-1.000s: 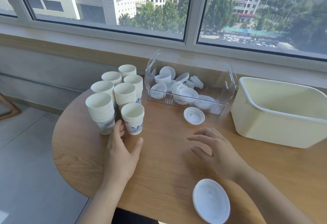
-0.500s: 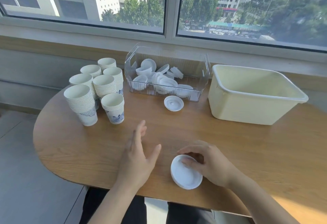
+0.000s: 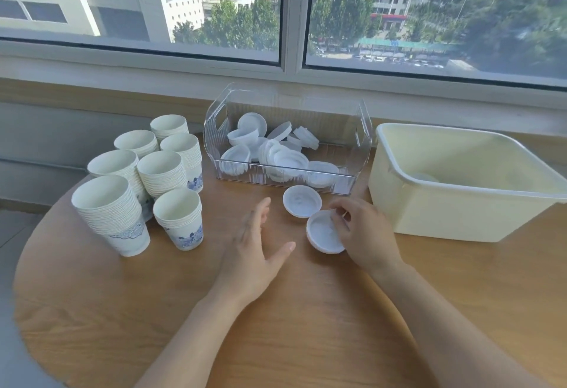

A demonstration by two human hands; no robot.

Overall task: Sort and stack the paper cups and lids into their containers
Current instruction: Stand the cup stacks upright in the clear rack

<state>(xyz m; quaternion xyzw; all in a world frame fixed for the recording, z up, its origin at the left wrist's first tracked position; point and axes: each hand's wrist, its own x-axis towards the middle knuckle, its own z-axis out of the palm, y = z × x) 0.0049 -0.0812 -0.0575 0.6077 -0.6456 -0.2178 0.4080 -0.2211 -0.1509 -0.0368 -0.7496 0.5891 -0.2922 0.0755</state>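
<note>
Right hand [image 3: 365,234], centre-right of frame, pinches a white lid [image 3: 325,232] by its rim, tilted just above the wooden table [image 3: 306,326]. Left hand [image 3: 254,252] spread flat, holding nothing. Second lid [image 3: 302,201] lies just beside, before the clear bin [image 3: 362,142]. Cup stacks [image 3: 147,179] at left; cream tub [image 3: 460,203] at right.

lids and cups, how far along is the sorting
Done: many lids lie in the clear bin. In hand: the right hand holds a lid; the left hand is open. Left: the loose lid, and the cup stacks outside the cream tub.
</note>
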